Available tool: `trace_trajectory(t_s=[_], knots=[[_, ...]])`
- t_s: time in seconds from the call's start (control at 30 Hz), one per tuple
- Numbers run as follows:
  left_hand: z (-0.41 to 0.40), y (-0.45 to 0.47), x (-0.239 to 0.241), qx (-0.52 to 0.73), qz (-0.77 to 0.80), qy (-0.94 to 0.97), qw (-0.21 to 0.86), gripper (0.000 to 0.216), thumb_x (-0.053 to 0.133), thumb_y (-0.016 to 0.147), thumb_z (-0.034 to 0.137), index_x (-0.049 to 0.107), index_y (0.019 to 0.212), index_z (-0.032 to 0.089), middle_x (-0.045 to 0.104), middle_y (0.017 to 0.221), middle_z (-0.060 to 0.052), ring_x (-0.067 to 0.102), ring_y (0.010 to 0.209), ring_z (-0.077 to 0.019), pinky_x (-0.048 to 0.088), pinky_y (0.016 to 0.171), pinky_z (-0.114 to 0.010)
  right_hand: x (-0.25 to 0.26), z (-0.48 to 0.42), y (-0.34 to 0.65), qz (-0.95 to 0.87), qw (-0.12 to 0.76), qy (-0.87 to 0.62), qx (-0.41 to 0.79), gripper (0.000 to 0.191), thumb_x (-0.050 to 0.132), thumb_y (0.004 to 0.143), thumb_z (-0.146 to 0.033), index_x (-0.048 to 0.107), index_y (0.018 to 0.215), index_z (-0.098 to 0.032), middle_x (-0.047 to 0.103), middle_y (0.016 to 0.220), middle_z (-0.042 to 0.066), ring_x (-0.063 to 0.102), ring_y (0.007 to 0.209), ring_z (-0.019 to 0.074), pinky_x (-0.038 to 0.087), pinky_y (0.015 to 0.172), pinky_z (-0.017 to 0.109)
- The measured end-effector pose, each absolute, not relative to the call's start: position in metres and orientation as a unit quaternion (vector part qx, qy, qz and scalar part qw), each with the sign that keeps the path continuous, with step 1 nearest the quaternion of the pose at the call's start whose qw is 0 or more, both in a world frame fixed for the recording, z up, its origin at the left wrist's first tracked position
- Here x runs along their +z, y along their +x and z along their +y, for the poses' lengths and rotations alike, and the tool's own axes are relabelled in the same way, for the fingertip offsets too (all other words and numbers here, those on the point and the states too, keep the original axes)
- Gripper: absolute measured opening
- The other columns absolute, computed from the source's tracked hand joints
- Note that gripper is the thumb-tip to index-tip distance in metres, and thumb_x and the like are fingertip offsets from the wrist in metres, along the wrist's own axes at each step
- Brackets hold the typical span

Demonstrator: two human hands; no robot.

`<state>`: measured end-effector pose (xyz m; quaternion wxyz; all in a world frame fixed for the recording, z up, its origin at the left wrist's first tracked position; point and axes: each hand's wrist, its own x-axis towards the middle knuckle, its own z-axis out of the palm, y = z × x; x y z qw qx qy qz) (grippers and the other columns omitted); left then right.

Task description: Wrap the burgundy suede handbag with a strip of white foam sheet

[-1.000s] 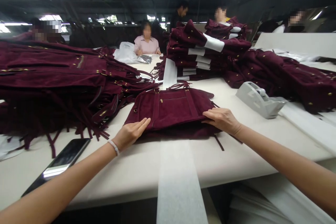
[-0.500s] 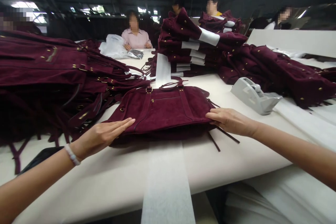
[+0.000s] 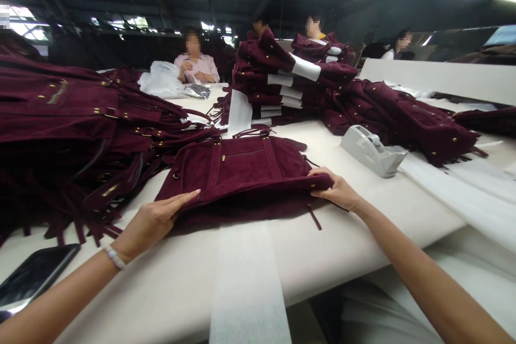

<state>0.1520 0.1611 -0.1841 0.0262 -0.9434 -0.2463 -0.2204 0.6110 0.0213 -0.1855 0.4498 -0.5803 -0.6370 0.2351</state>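
A maroon suede-like handbag (image 3: 245, 164) lies on the table in front of me, its handles away from me and its near edge lifted. My left hand (image 3: 159, 219) grips its near left corner, fingers laid over the top and the thumb hidden. At the near right corner my right hand (image 3: 332, 188) pinches the bag between thumb and fingers, beside a small gold stud. A long white strip of thin sheet (image 3: 250, 285) runs from under the bag and hangs over the table's front edge.
Piled maroon bags (image 3: 56, 118) fill the left side. A stack of wrapped maroon bags (image 3: 278, 78) stands behind. To the right are a grey tape dispenser (image 3: 373, 150) and white sheets (image 3: 443, 193). A phone (image 3: 38, 274) lies front left. A person (image 3: 196, 64) sits across the table.
My right hand has raised the near right corner of the bag, and its dark underside shows more. My left hand stays at the left corner. The view has shifted slightly.
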Motion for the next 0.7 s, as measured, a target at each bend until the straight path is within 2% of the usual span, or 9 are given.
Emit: trace_trajectory(t_s=[0.13, 0.23, 0.3, 0.4, 0.53, 0.7], knots=[[0.161, 0.138, -0.179, -0.223, -0.242, -0.944, 0.033, 0.056, 0.039, 0.088, 0.012, 0.044, 0.142, 0.027, 0.061, 0.131, 0.000, 0.066, 0.107, -0.0211, 0.054, 0.096, -0.036, -0.155, 0.010, 0.593, -0.623, 0.458, -0.614, 0.158, 0.035, 0.071, 0.074, -0.052, 0.063, 0.087, -0.020, 0.062, 0.079, 0.001, 0.057, 0.073, 0.0193, 0.049, 0.070, 0.033], [0.156, 0.122, -0.163, -0.184, -0.235, -0.954, 0.006, 0.055, 0.043, 0.091, 0.018, 0.040, 0.144, 0.032, 0.065, 0.126, 0.003, 0.069, 0.100, -0.0202, 0.057, 0.089, -0.030, -0.130, 0.007, 0.591, -0.658, 0.401, -0.608, 0.193, 0.035, 0.070, 0.077, -0.054, 0.064, 0.085, -0.020, 0.061, 0.073, 0.000, 0.055, 0.067, 0.0174, 0.045, 0.059, 0.027], [0.151, 0.118, -0.152, -0.132, -0.231, -0.964, -0.018, 0.055, 0.044, 0.091, 0.017, 0.041, 0.144, 0.032, 0.068, 0.120, 0.003, 0.071, 0.095, -0.0194, 0.058, 0.082, -0.026, -0.131, 0.011, 0.595, -0.676, 0.362, -0.608, 0.208, 0.036, 0.067, 0.078, -0.056, 0.063, 0.084, -0.021, 0.060, 0.070, 0.000, 0.055, 0.064, 0.0174, 0.044, 0.055, 0.027], [0.149, 0.124, -0.148, -0.082, -0.232, -0.969, -0.010, 0.059, 0.039, 0.088, 0.009, 0.041, 0.144, 0.028, 0.069, 0.117, -0.001, 0.070, 0.094, -0.0185, 0.058, 0.081, -0.027, -0.165, 0.019, 0.601, -0.708, 0.334, -0.612, 0.112, 0.030, 0.062, 0.084, -0.052, 0.062, 0.084, -0.022, 0.062, 0.073, 0.001, 0.058, 0.065, 0.0188, 0.047, 0.059, 0.029], [0.150, 0.129, -0.166, -0.131, -0.207, -0.967, 0.072, 0.057, 0.034, 0.092, 0.004, 0.037, 0.146, 0.020, 0.064, 0.126, -0.011, 0.065, 0.110, -0.0181, 0.055, 0.093, -0.032, -0.211, 0.012, 0.601, -0.746, 0.332, -0.569, -0.102, 0.014, 0.053, 0.089, -0.028, 0.066, 0.095, -0.024, 0.067, 0.092, 0.008, 0.065, 0.084, 0.0245, 0.053, 0.072, 0.035], [0.140, 0.123, -0.174, -0.162, -0.173, -0.965, 0.113, 0.056, 0.031, 0.095, 0.003, 0.030, 0.149, 0.019, 0.053, 0.139, -0.010, 0.053, 0.126, -0.0162, 0.048, 0.105, -0.031, -0.206, -0.010, 0.598, -0.817, 0.251, -0.468, -0.223, 0.037, 0.046, 0.086, -0.005, 0.062, 0.114, -0.024, 0.066, 0.113, 0.011, 0.061, 0.107, 0.0286, 0.052, 0.088, 0.043]])
